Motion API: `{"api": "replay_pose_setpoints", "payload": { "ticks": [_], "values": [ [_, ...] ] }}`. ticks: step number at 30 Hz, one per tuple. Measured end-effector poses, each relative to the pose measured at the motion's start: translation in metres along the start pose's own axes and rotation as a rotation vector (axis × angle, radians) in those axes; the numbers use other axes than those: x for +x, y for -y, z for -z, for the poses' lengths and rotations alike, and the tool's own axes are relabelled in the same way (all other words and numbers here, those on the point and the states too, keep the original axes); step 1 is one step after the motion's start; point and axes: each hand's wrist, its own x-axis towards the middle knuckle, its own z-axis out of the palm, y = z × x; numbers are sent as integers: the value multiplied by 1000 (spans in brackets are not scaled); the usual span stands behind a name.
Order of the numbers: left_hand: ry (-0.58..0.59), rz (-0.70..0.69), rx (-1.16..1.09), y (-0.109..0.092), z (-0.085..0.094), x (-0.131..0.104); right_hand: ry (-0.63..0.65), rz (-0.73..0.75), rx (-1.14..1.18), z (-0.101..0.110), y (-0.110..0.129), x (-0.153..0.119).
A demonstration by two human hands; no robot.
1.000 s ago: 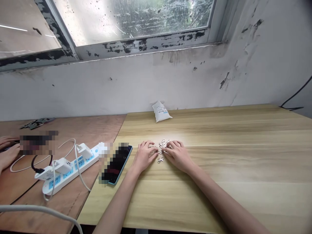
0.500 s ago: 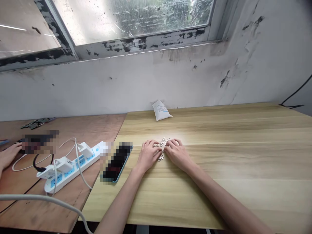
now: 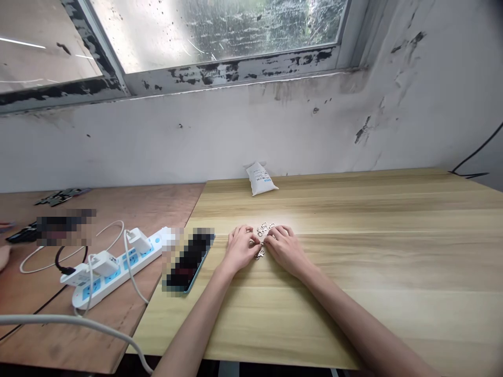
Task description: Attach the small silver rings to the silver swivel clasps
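Observation:
Several small silvery metal clasps (image 3: 264, 228) lie in a loose cluster on the pale wood table (image 3: 377, 241), just beyond my fingertips. My left hand (image 3: 241, 247) rests on the tabletop with its thumb and fingers pinched at the middle. Facing it, my right hand (image 3: 286, 247) is pinched too, its fingertips almost touching those of the left. A tiny metal piece shows between the two sets of fingertips, too small to make out fully. Another clasp (image 3: 260, 254) lies nearer to me, just below the fingertips.
A white packet (image 3: 261, 179) lies by the wall. Left of my forearm is a phone (image 3: 192, 259). A power strip (image 3: 118, 275) with plugs and cables lies on the brown table (image 3: 165, 204), where another person's hand (image 3: 3, 256) shows at the left edge.
The other person's hand has drawn back left from the dark device. The whole view has shifted slightly. My hands keep nearly the same pose.

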Motion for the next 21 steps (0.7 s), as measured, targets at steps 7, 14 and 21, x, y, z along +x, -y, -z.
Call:
{"api": "replay_pose_setpoints", "payload": {
  "ticks": [7, 14, 21],
  "values": [
    [140, 70, 71, -15, 10, 18, -31, -8, 16, -3, -1, -1],
    [144, 54, 45, -12, 7, 14, -68, -12, 67, -5, -3, -3],
    [-24, -98, 23, 0, 8, 4, -93, -43, 155, -2, -4, -4]
  ]
}}
